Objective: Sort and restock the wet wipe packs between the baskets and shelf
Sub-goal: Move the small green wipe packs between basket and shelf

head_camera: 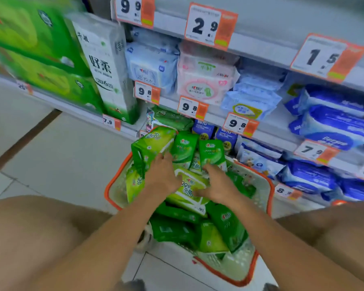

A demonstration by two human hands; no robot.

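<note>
A white basket with an orange rim stands on the floor between my knees, heaped with several green wet wipe packs. My left hand lies on the pile, its fingers against a large green pack at the far left. My right hand rests on the pile beside it, fingers reaching toward an upright green pack. Between both hands lies a light green pack printed with 99.9. The frame is blurred, so neither hand's hold can be made out.
The shelf rises right behind the basket, with blue and white wipe packs, pink packs and price tags along its edges. Tall tissue packs stand at the left. Tiled floor lies to the left.
</note>
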